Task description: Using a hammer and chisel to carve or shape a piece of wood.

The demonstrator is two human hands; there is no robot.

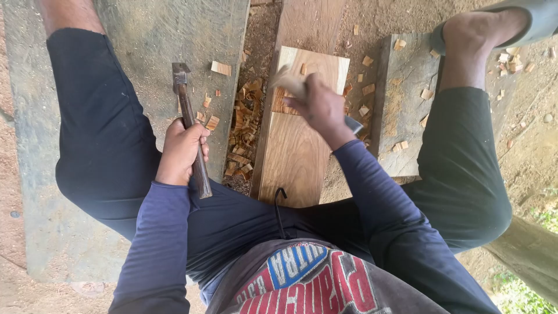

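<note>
The left hand [181, 151] grips a hammer [190, 128] at nine o'clock while the right hand [321, 107], closed on a wood chip [289, 81], clears the plank [297, 134]; chopping seems paused, and careful aim comes next.

wood chips [244, 125] heaped by plank | grey slab [401, 99] | sandal [535, 20]
</note>
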